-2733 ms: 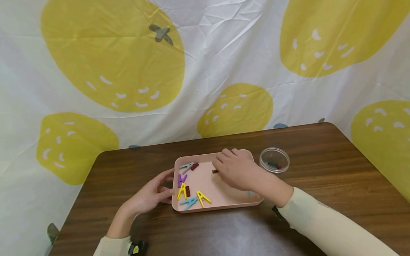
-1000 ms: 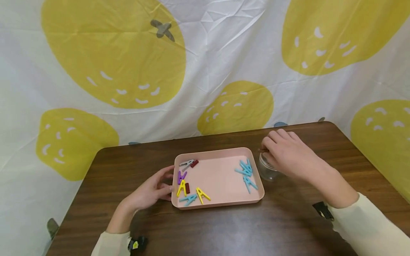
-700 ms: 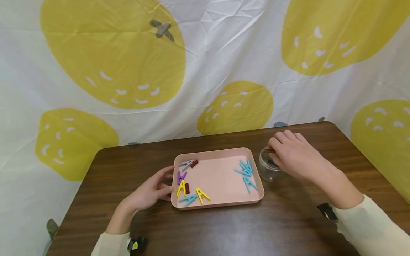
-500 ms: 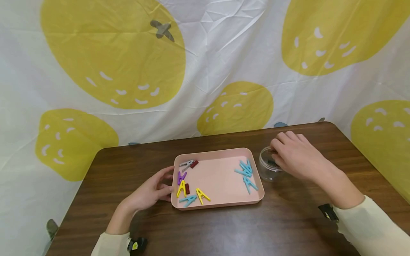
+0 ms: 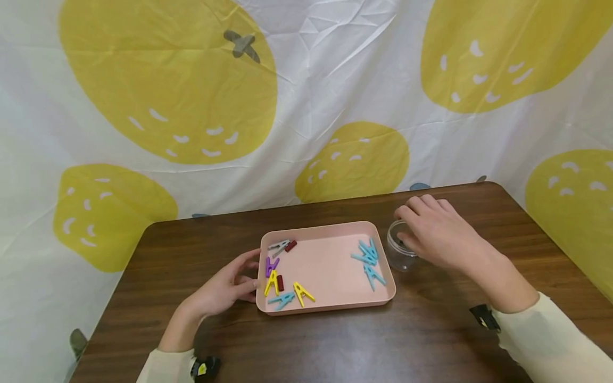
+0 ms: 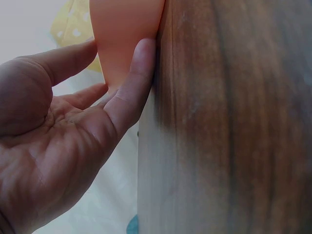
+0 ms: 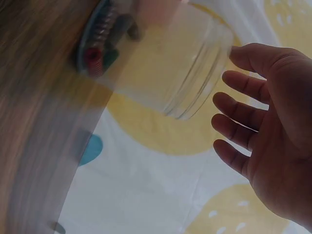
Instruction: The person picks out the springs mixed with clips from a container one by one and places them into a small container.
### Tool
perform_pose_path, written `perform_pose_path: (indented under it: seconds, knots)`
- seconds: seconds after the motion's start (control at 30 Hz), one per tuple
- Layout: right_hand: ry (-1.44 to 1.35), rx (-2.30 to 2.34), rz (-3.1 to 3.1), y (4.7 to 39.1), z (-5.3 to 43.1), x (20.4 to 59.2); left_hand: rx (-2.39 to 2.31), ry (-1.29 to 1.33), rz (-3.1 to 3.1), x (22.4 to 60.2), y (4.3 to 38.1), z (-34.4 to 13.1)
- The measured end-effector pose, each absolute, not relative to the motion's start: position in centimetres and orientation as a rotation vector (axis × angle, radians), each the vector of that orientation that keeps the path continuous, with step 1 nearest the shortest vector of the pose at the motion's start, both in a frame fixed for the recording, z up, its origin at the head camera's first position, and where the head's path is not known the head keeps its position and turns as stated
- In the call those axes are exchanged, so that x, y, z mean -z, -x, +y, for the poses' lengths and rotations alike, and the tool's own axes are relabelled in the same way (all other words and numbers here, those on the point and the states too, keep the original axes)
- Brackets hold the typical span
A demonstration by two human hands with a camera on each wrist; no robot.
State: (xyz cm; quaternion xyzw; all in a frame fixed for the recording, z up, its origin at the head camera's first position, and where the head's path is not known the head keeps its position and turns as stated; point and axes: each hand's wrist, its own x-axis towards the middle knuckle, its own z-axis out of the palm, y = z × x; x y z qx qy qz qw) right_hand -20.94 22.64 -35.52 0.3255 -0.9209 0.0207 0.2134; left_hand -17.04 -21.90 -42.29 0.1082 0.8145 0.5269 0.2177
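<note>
Hovering at the jar (image 5: pixel 401 262), the right hand (image 5: pixel 438 231) now has its grip spread, brown spring gone, so that one's probably in, left hand (image 5: pixel 225 288) relaxed against the tray (image 5: pixel 328 266) beside it.

Near your left hand (image 5: pixel 222 287): one tray (image 5: pixel 325 271), one grey clip (image 5: pixel 282 245), one purple clip (image 5: pixel 272 266), two yellow clips (image 5: pixel 272 280), one blue clip (image 5: pixel 285 299), two dark-red cylinders (image 5: pixel 280 283). Near your right hand (image 5: pixel 438 231): three blue clips (image 5: pixel 369 269), one jar (image 5: pixel 401 260).
</note>
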Motion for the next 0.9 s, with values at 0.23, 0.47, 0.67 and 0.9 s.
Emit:
perform_pose_path:
  seconds: [0.23,0.47,0.67,0.9]
  knots:
    - [-0.974,-0.065,-2.516,20.5,20.3,34.9,-1.465,-0.304,2.245,42.3,17.0,-21.9]
    - [-1.061,-0.034,-2.514,20.3,17.5,34.6,-1.474,-0.322,2.240,42.4,17.1,-22.0]
    - [-1.137,-0.006,-2.521,20.3,14.8,34.7,-1.476,-0.335,2.243,42.5,17.0,-22.0]
    - [-1.221,0.061,-2.482,21.2,11.7,35.3,-1.483,-0.331,2.236,42.4,17.0,-22.0]
